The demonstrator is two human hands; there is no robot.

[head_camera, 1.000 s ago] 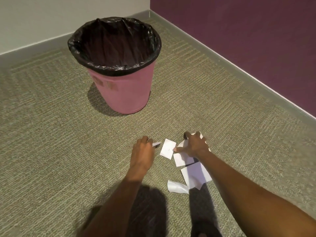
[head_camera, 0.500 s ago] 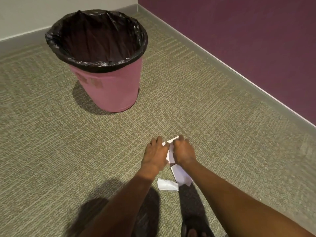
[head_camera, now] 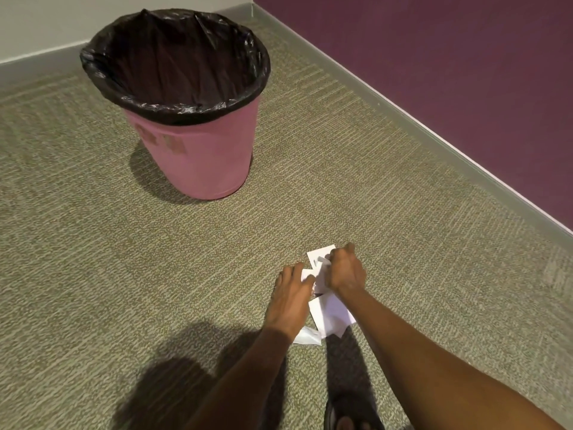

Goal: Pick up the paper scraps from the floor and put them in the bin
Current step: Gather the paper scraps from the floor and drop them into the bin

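White paper scraps (head_camera: 330, 310) may slip loose, since the right hand (head_camera: 344, 273) grasps only some in curled fingers while the left hand (head_camera: 291, 297) merely presses with flat fingers.

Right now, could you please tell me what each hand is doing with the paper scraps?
Left hand: touching a white scrap; whether it grips cannot be told.
Right hand: closed, pinching bunched paper scraps.

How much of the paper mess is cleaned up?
Nothing looks binned yet: no paper shows inside the pink bin. In hand: the right hand bunches paper scraps on the carpet, the left hand touching them. Left: a crumpled scrap by the left wrist, then carrying all to the bin.
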